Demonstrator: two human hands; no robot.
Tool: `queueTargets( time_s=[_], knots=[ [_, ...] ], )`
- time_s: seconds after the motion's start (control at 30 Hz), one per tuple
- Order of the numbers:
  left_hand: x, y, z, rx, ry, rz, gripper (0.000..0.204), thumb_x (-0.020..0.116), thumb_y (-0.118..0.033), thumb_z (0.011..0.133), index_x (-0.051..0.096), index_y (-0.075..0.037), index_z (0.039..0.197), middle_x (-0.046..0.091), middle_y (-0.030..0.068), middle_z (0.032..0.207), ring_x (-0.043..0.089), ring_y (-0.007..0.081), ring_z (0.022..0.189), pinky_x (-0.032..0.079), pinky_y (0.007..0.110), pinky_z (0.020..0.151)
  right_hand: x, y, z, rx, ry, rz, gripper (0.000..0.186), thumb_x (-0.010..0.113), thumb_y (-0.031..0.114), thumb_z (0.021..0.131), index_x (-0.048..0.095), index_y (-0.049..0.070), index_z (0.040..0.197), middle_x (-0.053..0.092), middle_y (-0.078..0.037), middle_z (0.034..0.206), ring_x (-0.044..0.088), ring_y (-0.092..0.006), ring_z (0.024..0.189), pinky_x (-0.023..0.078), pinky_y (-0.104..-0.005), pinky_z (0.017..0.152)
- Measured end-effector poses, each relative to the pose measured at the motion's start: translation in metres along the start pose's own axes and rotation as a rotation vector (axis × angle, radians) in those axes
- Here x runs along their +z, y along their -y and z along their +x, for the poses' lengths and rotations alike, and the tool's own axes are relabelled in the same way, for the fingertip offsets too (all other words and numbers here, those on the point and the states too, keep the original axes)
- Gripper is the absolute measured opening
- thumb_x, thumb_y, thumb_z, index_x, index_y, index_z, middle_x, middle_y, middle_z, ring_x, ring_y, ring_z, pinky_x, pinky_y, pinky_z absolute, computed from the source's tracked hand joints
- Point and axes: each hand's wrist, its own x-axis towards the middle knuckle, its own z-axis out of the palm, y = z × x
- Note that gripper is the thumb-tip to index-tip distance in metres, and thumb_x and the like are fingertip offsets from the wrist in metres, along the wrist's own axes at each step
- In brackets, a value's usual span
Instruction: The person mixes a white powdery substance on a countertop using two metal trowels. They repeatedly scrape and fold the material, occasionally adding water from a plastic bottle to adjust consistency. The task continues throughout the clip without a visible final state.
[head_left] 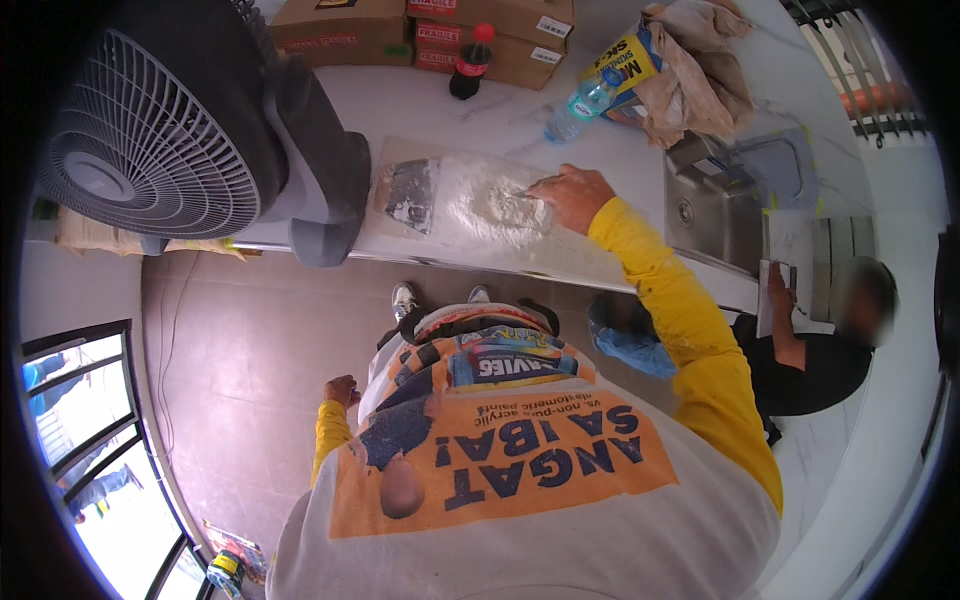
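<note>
A mound of white powder [480,212], hollowed near its middle, lies on a pale board [385,225] on the counter. My right hand [574,198] reaches over from the right, fingers closed and tips at the mound's upper right edge. Something thin and dark shows at those fingertips, too small to name. Left of the powder rests a flat grey plate [408,190] smeared with white. Down by my left side, away from the counter, hangs my left hand [342,390] with curled fingers. Whatever it may hold is hidden.
A large black fan [170,130] stands at the counter's left. Behind are cardboard boxes [490,40], a cola bottle [470,65], a clear water bottle [583,108] and a torn paper sack [690,85]. To the right are a steel sink [715,225] and a crouching person [810,350].
</note>
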Motion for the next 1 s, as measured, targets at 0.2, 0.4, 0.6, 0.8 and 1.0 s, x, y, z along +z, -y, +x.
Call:
queueTargets(
  time_s=[0.2, 0.4, 0.6, 0.8, 1.0],
  knots=[
    [-0.024, 0.007, 0.006, 0.062, -0.034, 0.145, 0.020, 0.071, -0.028, 0.076, 0.070, -0.016, 0.091, 0.067, 0.0019, 0.100, 0.066, 0.0226, 0.095, 0.055, 0.038, 0.078, -0.011, -0.003, 0.006, -0.172, 0.095, -0.083, 0.032, 0.057, 0.015, 0.086, 0.069, 0.022, 0.115, 0.070, 0.001, 0.109, 0.058, -0.0215, 0.102, 0.050, -0.0393, 0.083],
    [-0.144, -0.056, -0.025, -0.137, -0.310, -0.721, 0.031, 0.067, -0.018, 0.081, 0.068, -0.005, 0.110, 0.067, 0.0149, 0.104, 0.067, 0.0273, 0.092, 0.054, 0.037, 0.078, 0.003, 0.006, -0.001, 0.072, -0.056, 0.003, 0.031, 0.056, 0.012, 0.083, 0.068, 0.018, 0.111, 0.069, -0.005, 0.106, 0.061, -0.0269, 0.099, 0.050, -0.0432, 0.084],
    [-0.314, -0.178, -0.046, 0.312, -0.677, -0.835, 0.032, 0.063, -0.014, 0.087, 0.062, 0.002, 0.115, 0.065, 0.0186, 0.098, 0.066, 0.0265, 0.089, 0.053, 0.033, 0.081, 0.032, 0.022, -0.036, 0.161, -0.338, 0.280, 0.027, 0.057, 0.010, 0.083, 0.067, 0.012, 0.107, 0.069, -0.008, 0.103, 0.061, -0.0293, 0.096, 0.051, -0.0433, 0.081],
    [-0.426, -0.234, 0.104, 0.510, -0.637, -1.007, 0.033, 0.062, -0.021, 0.087, 0.065, 0.000, 0.113, 0.067, 0.0145, 0.095, 0.067, 0.0253, 0.082, 0.053, 0.035, 0.076, 0.065, 0.017, -0.058, 0.200, -0.578, 0.496, 0.028, 0.057, 0.011, 0.084, 0.067, 0.013, 0.110, 0.069, -0.008, 0.107, 0.062, -0.0287, 0.098, 0.052, -0.0429, 0.084],
    [-0.495, -0.199, 0.288, 0.242, -0.668, 0.526, 0.046, 0.066, -0.036, 0.081, 0.063, -0.016, 0.122, 0.064, 0.0073, 0.120, 0.061, 0.0267, 0.110, 0.048, 0.040, 0.097, 0.076, 0.022, -0.056, 0.258, -0.598, 0.451, 0.038, 0.060, 0.012, 0.076, 0.067, 0.018, 0.113, 0.069, -0.009, 0.108, 0.063, -0.0302, 0.099, 0.052, -0.0425, 0.086]
  ],
)
